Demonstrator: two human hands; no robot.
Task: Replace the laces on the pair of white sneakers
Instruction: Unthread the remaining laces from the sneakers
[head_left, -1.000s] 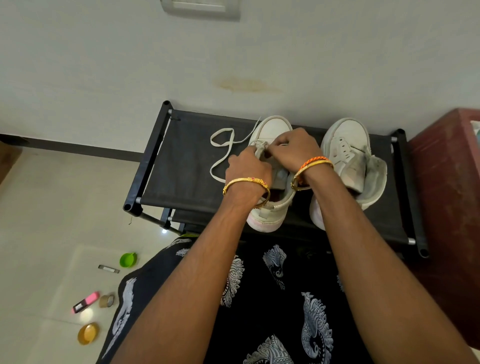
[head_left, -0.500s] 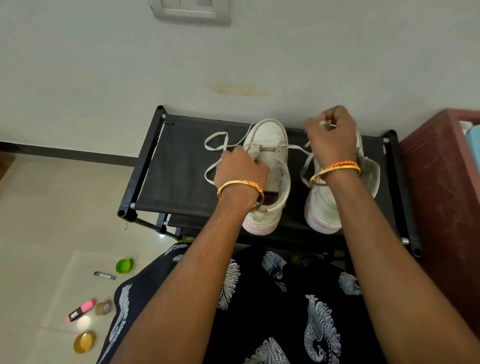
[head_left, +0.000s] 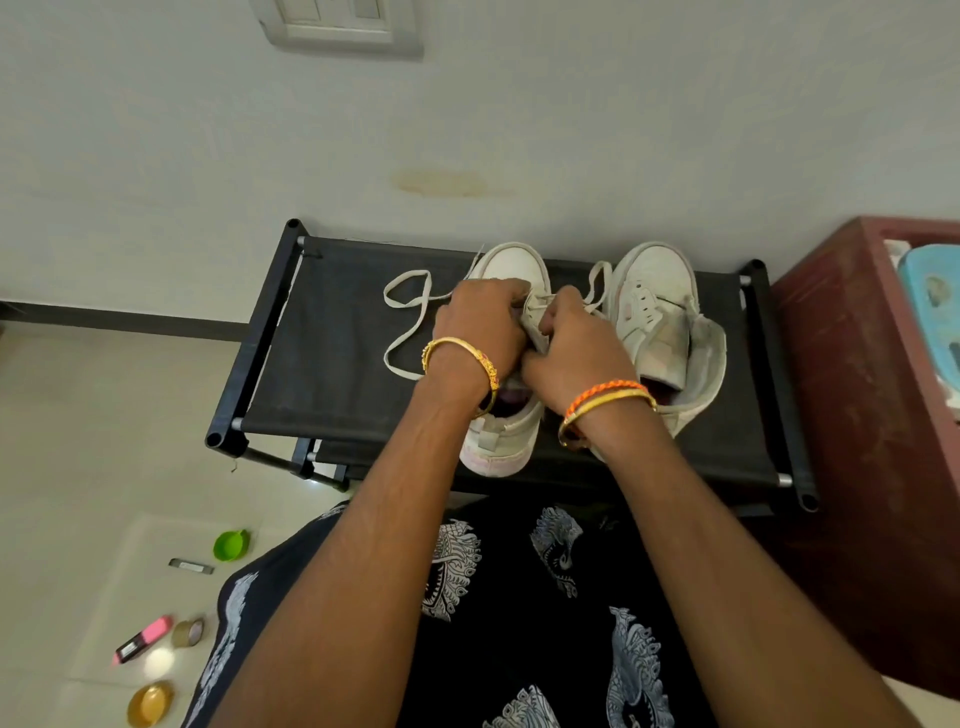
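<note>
Two white sneakers, the left sneaker (head_left: 511, 270) and the right sneaker (head_left: 657, 291), stand on a black fabric shoe rack (head_left: 332, 332); the left one's sole edge is tinged pink, and its lace (head_left: 402, 312) is off-white. The left wrist wears a gold bangle (head_left: 460, 347), the right an orange braided band (head_left: 605, 391) beside another gold bangle. The garment (head_left: 545, 597) is black with a white-grey peacock-like print. On the pale floor lie a green cap (head_left: 231, 544), a pink marker (head_left: 144, 638) and a gold lid (head_left: 150, 704). The cabinet (head_left: 857, 389) is dark red.

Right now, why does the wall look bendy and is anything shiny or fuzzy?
Head view: the wide lens curves the baseboard and shoe rack; a glare spot shines on the floor near the pink marker; the hands and sneakers look slightly soft.
</note>
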